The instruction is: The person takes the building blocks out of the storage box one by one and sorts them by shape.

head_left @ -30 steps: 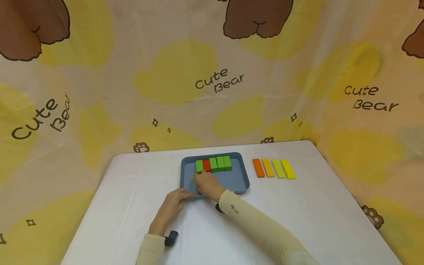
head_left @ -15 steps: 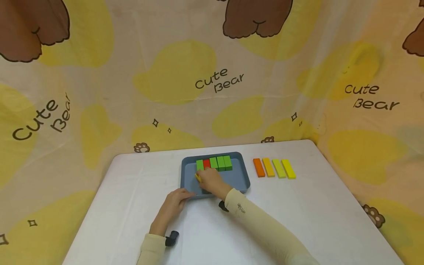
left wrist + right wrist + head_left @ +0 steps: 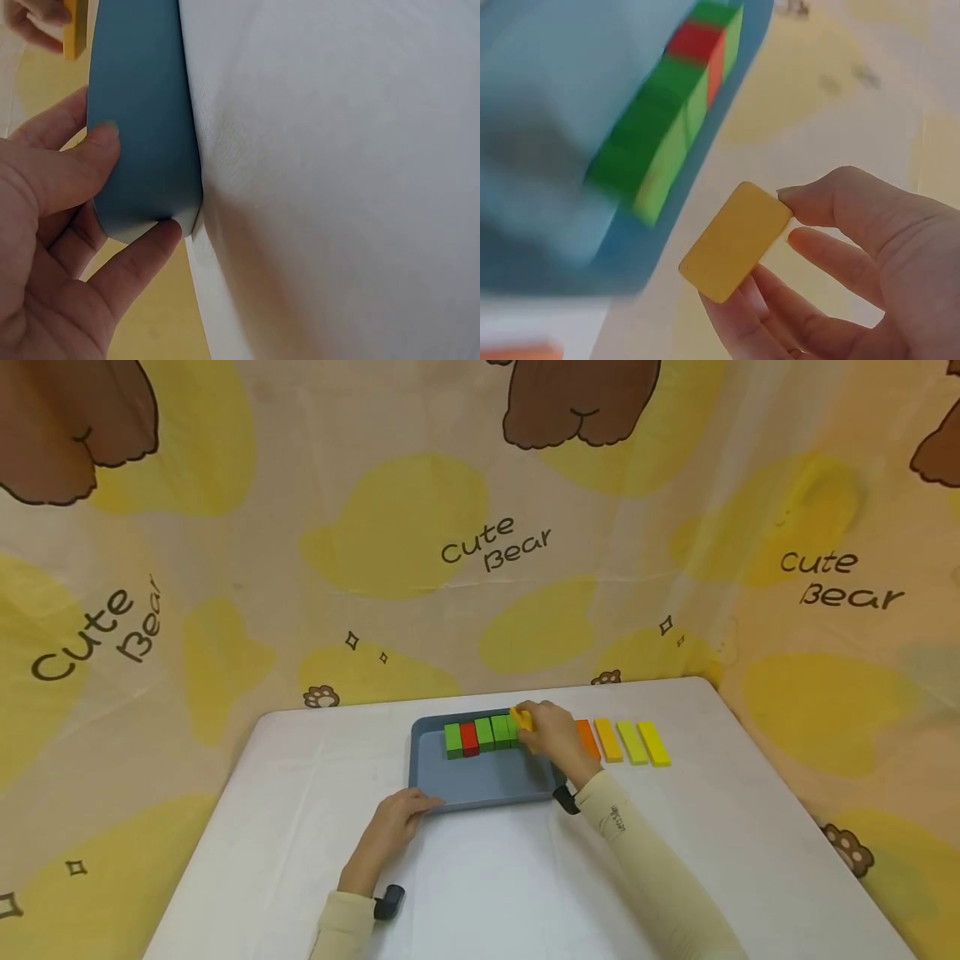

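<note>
My right hand (image 3: 553, 735) pinches a yellow-orange block (image 3: 736, 241) between thumb and fingers. In the head view the hand overlaps the right end of the blue-grey tray (image 3: 465, 789). A row of green blocks (image 3: 484, 735) with a single red block (image 3: 469, 740) among them lies along the tray's far side; the held block overlaps the row's right end. At the near left corner of the tray, my left hand (image 3: 397, 817) grips the edge. The left wrist view shows the thumb (image 3: 97, 154) on the tray's outer wall and other fingers around the corner.
Right of the tray, a line of flat blocks rests on the white table (image 3: 480, 893): orange (image 3: 588, 739), amber (image 3: 608, 740), yellow-green (image 3: 632, 742) and yellow (image 3: 653, 743). A patterned cloth (image 3: 420, 668) hangs behind the table and at its sides.
My right hand has moved from the tray's left part to its right end, carrying the yellow-orange block. The red block's front now shows. The left hand has stayed on the corner.
</note>
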Motion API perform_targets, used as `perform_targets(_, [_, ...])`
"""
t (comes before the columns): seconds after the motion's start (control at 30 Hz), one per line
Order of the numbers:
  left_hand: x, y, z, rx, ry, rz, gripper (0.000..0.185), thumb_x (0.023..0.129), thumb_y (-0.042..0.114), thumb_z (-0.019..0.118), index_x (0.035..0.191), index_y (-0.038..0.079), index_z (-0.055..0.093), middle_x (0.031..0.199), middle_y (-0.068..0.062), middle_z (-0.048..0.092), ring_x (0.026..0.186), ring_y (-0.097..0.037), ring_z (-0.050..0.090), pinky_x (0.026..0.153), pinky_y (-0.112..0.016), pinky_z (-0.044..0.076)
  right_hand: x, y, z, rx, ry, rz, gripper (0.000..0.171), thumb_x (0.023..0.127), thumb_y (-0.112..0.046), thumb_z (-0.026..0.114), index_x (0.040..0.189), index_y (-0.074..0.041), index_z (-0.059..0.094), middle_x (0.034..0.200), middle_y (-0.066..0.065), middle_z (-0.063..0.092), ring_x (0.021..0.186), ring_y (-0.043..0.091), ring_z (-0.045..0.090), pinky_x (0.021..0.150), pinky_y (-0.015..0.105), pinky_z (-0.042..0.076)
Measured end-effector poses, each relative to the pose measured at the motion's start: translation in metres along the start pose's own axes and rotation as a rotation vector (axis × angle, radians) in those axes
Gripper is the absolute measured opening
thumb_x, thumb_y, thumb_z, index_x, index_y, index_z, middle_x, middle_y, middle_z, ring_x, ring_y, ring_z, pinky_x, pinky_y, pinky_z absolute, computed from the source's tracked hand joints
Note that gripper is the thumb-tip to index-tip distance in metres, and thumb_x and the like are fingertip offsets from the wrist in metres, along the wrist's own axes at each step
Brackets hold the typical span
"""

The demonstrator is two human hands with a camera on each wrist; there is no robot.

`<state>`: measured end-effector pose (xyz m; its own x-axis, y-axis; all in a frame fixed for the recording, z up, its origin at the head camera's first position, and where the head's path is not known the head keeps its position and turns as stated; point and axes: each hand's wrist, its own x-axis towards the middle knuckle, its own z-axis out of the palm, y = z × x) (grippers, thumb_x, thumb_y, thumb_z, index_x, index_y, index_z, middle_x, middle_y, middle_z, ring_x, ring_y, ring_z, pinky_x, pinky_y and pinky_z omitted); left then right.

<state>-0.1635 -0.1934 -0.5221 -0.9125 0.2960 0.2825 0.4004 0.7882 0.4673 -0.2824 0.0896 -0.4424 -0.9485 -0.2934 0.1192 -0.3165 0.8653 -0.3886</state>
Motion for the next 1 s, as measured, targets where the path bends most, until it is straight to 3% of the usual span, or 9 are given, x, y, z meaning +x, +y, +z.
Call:
perform_targets(0.3, [-0.001,0.001,0.001,0.013,0.017,0.007,0.025,0.086,-0.001,0.069,0.101,0.017,0.079,0.088,0.003,0.071,0.089,-0.016,0.068,0.079,-0.03,0.059,-0.013,0.078,-0.032,0.063,-0.033,0.211,0.051,0.09,-0.018,0.068,0.138,-0.008,0.054,0.124,0.022,0.061,0.102,0.035,0.058,0.091,0.051,0.053])
perform_targets(0.6, [0.0,0.0,-0.002,0.015,0.006,0.02,0.023,0.088,0.0,0.068,0.101,0.016,0.079,0.089,-0.001,0.071,0.088,-0.017,0.068,0.079,-0.031,0.059,-0.035,0.152,-0.054,0.046,0.009,0.302,0.049,0.093,-0.015,0.064,0.138,0.0,0.051,0.133,0.029,0.056,0.114,0.046,0.054,0.1,0.062,0.044])
perform_targets(0.8, [0.002,-0.001,-0.004,0.027,0.005,0.03,0.023,0.088,0.001,0.067,0.102,0.015,0.078,0.089,-0.001,0.071,0.088,-0.017,0.067,0.079,-0.031,0.059,-0.044,0.185,-0.059,0.042,-0.012,0.363,0.05,0.093,-0.014,0.064,0.137,0.003,0.049,0.137,0.032,0.05,0.119,0.049,0.049,0.102,0.063,0.042])
perform_targets(1.0, [0.001,-0.002,-0.001,0.004,-0.006,0.016,0.023,0.088,0.001,0.069,0.102,0.016,0.078,0.09,-0.001,0.071,0.089,-0.017,0.068,0.08,-0.031,0.059,-0.054,0.202,-0.056,0.027,-0.035,0.376,0.049,0.093,-0.016,0.063,0.134,0.007,0.051,0.134,0.035,0.051,0.118,0.052,0.049,0.099,0.064,0.043])
